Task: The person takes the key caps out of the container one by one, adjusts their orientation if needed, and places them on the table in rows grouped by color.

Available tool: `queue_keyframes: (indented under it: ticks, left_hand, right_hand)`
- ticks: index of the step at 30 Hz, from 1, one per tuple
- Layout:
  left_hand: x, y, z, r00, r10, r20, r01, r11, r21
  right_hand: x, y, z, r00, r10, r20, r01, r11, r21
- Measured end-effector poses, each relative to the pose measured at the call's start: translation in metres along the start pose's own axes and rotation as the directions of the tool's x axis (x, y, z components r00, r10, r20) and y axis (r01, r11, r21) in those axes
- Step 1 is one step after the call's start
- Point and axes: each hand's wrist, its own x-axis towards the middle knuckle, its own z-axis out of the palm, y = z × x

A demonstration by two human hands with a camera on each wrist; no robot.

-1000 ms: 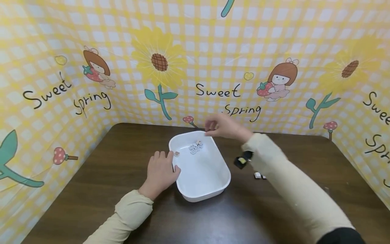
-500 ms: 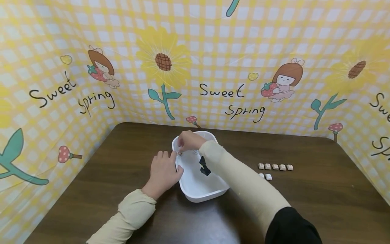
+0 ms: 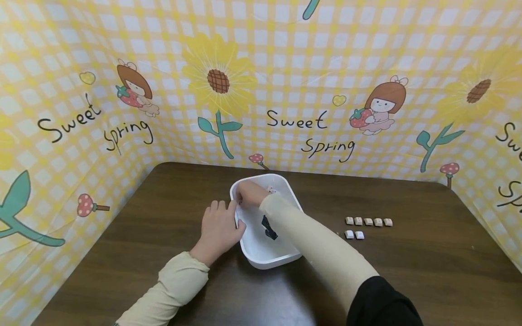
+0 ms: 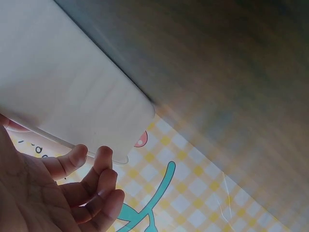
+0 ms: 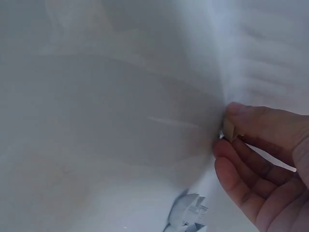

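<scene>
A white plastic basin point(image 3: 267, 265) stands on the dark wooden table. At its left rim rests my left hand point(image 3: 218, 228), thumb over the edge; the left wrist view shows its loosely curled fingers point(image 4: 104, 157) against the outer side. My right hand point(image 3: 252, 194) reaches inside, near the far left wall. In the right wrist view it pinches a small beige keycap point(image 5: 229, 129) between thumb and fingers, close to the wall. Other pale keycaps point(image 5: 187, 210) lie on the basin floor, mostly hidden by my hand in the head view.
To the right of the basin, several white keycaps point(image 3: 369, 222) form a row, with two more keycaps point(image 3: 359, 235) in front. A yellow checked cloth point(image 3: 285, 90) hangs behind and beside the table point(image 3: 424, 253). A black strap piece point(image 3: 269, 228) sits at my right wrist.
My right hand has moved from above the far right rim down into the basin's left side, where it now pinches a keycap. The left hand has stayed at the rim.
</scene>
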Motion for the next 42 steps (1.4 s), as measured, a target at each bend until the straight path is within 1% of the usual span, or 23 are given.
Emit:
queue_keyframes:
  ticks: [4,7,9,12,15,18,20,22,24,28,30,35,36,38,42]
  left_hand:
    - [0.0,0.001,0.001,1.0,-0.004,0.018,0.004,1.0,0.004]
    - [0.0,0.001,0.001,1.0,0.003,0.017,-0.003,1.0,0.016]
    - [0.0,0.001,0.0,1.0,0.009,0.008,-0.009,1.0,0.022]
    - [0.0,0.001,0.0,1.0,0.014,0.003,-0.014,1.0,0.023]
    - [0.0,0.001,-0.001,1.0,0.01,0.019,-0.011,1.0,0.023]
    - [0.001,0.002,-0.002,0.999,0.004,0.038,-0.005,1.0,0.024]
    - [0.001,0.002,-0.002,0.999,0.0,0.045,-0.001,1.0,0.028]
    - [0.001,0.002,-0.002,0.999,-0.004,0.046,0.002,0.999,0.035]
    - [0.001,0.002,-0.003,0.999,-0.006,0.043,0.004,0.999,0.038]
    - [0.0,0.002,-0.001,0.999,-0.007,0.039,0.006,0.999,0.036]
    - [0.0,0.002,-0.001,0.999,-0.008,0.041,0.007,0.999,0.035]
    - [0.0,0.001,0.0,0.999,-0.012,0.047,0.011,0.999,0.032]
    - [0.0,0.001,0.0,0.999,-0.013,0.048,0.011,0.999,0.033]
    - [0.0,0.001,0.0,0.999,-0.013,0.048,0.012,0.999,0.033]
    - [0.001,0.001,0.001,0.999,-0.01,0.035,0.009,1.0,0.027]
  right_hand:
    - [-0.007,-0.001,-0.012,0.999,-0.009,0.03,0.009,1.0,0.016]
    - [-0.016,-0.004,-0.029,0.998,-0.036,0.049,0.034,0.998,0.047]
    - [-0.024,-0.005,-0.042,0.997,-0.065,0.042,0.062,0.995,0.072]
    - [-0.041,-0.007,-0.063,0.995,-0.096,0.014,0.094,0.989,0.111]
    - [-0.06,-0.004,-0.081,0.994,-0.111,-0.023,0.113,0.98,0.162]
    - [-0.081,0.003,-0.093,0.989,-0.129,-0.071,0.141,0.966,0.218]
    - [-0.095,0.01,-0.099,0.983,-0.146,-0.108,0.169,0.951,0.259]
    - [-0.109,0.017,-0.102,0.974,-0.164,-0.153,0.203,0.937,0.285]
    - [-0.122,0.025,-0.104,0.97,-0.155,-0.185,0.208,0.928,0.309]
    - [-0.148,0.04,-0.103,0.973,-0.079,-0.217,0.155,0.92,0.359]
    - [-0.159,0.048,-0.099,0.972,-0.036,-0.231,0.127,0.909,0.396]
    - [-0.182,0.067,-0.092,0.958,0.028,-0.285,0.111,0.88,0.461]
    - [-0.186,0.071,-0.092,0.954,0.038,-0.297,0.109,0.879,0.464]
    - [-0.194,0.079,-0.093,0.945,0.047,-0.323,0.106,0.891,0.442]
    - [-0.21,0.101,-0.097,0.925,0.058,-0.375,0.084,0.933,0.351]
